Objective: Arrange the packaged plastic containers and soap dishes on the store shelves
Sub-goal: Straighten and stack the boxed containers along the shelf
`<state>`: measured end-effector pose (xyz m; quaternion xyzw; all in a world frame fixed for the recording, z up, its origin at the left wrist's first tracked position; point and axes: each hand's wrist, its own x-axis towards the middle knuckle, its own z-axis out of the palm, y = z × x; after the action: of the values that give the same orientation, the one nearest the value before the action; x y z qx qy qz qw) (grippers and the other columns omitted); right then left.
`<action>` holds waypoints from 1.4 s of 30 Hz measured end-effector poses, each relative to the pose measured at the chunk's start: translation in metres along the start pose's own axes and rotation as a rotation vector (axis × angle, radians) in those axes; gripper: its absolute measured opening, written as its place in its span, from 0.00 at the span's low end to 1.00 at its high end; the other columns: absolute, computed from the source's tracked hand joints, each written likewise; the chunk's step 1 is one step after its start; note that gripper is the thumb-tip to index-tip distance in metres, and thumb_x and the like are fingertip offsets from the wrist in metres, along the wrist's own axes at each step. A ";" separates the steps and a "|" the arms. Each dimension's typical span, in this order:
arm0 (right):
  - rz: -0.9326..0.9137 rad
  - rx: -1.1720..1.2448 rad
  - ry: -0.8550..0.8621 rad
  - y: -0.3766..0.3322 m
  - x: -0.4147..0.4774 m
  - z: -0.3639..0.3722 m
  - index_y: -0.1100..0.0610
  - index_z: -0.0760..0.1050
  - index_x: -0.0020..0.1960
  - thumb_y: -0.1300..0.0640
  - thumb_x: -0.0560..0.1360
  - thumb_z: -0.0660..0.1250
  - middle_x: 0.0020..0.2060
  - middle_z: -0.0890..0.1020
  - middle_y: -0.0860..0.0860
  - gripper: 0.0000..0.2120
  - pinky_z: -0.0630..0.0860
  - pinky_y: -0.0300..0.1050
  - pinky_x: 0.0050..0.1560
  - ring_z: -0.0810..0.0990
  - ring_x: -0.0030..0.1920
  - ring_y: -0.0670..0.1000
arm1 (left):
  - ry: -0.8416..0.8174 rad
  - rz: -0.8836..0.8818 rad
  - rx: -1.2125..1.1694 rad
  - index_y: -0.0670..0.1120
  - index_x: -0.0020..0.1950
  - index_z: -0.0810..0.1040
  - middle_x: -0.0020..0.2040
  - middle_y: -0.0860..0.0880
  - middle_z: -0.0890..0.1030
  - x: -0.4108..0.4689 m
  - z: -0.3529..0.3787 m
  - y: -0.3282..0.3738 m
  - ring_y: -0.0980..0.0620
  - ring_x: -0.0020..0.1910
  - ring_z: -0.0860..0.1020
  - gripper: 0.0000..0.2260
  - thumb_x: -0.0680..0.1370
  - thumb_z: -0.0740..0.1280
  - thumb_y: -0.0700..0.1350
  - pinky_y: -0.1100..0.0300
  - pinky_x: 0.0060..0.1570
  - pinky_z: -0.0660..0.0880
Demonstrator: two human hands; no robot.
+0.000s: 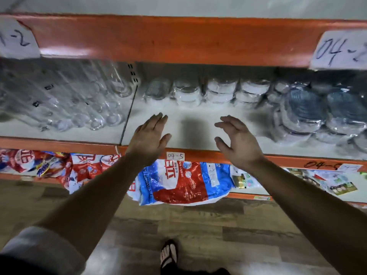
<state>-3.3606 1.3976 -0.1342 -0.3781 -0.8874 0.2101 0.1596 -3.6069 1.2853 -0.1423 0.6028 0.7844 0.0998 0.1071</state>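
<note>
Both my hands reach over the front of a white shelf (200, 116) and hold nothing. My left hand (150, 135) has straight fingers, palm turned inward. My right hand (237, 138) faces it with fingers loosely bent. Between them lies bare shelf with a shadow. At the back stand wrapped white plastic containers (220, 91) in short stacks, and a clear wrapped dish (156, 91) to their left. Grey wrapped containers (309, 112) are piled at the right.
Clear plastic bottles (79, 100) lie on the shelf section to the left. An orange beam (178, 40) with paper labels runs overhead. Red, white and blue bags (178, 181) fill the lower shelf. Wood-pattern floor and my sandalled foot (168, 255) are below.
</note>
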 end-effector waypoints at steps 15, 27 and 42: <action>0.015 -0.190 -0.046 -0.023 0.148 0.082 0.58 0.53 0.79 0.53 0.82 0.57 0.79 0.54 0.54 0.28 0.57 0.51 0.75 0.45 0.79 0.58 | -0.059 -0.025 0.094 0.46 0.80 0.42 0.81 0.48 0.44 0.145 0.040 -0.066 0.48 0.79 0.42 0.27 0.84 0.51 0.50 0.50 0.77 0.43; 0.186 -0.430 0.060 -0.043 0.179 0.103 0.58 0.62 0.69 0.42 0.79 0.59 0.68 0.66 0.59 0.26 0.67 0.56 0.65 0.68 0.64 0.64 | 0.254 -0.161 0.014 0.46 0.62 0.73 0.67 0.40 0.67 0.116 0.049 -0.065 0.36 0.63 0.68 0.17 0.77 0.66 0.53 0.43 0.62 0.68; 0.121 -0.218 0.070 -0.077 0.018 0.040 0.58 0.67 0.69 0.45 0.78 0.60 0.70 0.65 0.58 0.24 0.64 0.49 0.66 0.67 0.67 0.59 | 0.278 -0.108 -0.183 0.39 0.61 0.76 0.63 0.35 0.71 -0.034 -0.004 -0.005 0.34 0.60 0.70 0.24 0.76 0.61 0.57 0.43 0.60 0.69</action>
<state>-3.4369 1.3522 -0.1283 -0.4530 -0.8745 0.1083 0.1355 -3.6039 1.2507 -0.1387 0.5280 0.8105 0.2472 0.0572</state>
